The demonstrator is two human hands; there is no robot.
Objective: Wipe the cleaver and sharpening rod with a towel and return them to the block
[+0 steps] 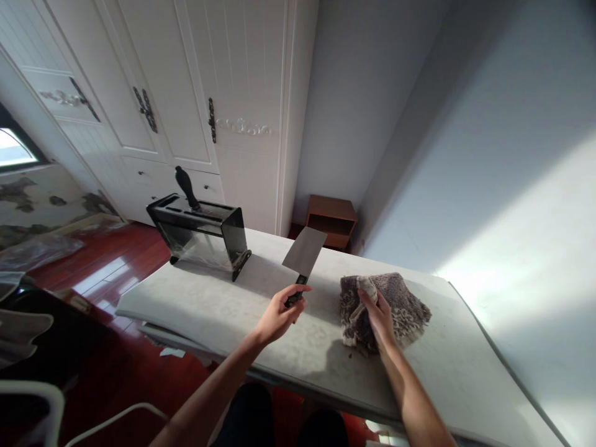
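Observation:
My left hand [282, 313] is wrapped around the black handle of a cleaver [305, 251], whose broad grey blade points up and away above the table. In my right hand [382, 320] is the edge of a brown and cream patterned towel [405, 304], pinched between thumb and fingers. The rest of the towel lies bunched on the tabletop. Farther back on the left stands a black knife block [200, 226] with clear sides. One black-handled tool [185, 185] sticks up from its top slots.
The pale table [298, 347] stretches across in front of me, with a wall [512, 186] along its right side. Behind it are a white wardrobe [251, 167] and a small brown nightstand [331, 208]. A white curved metal frame [32, 388] is at lower left.

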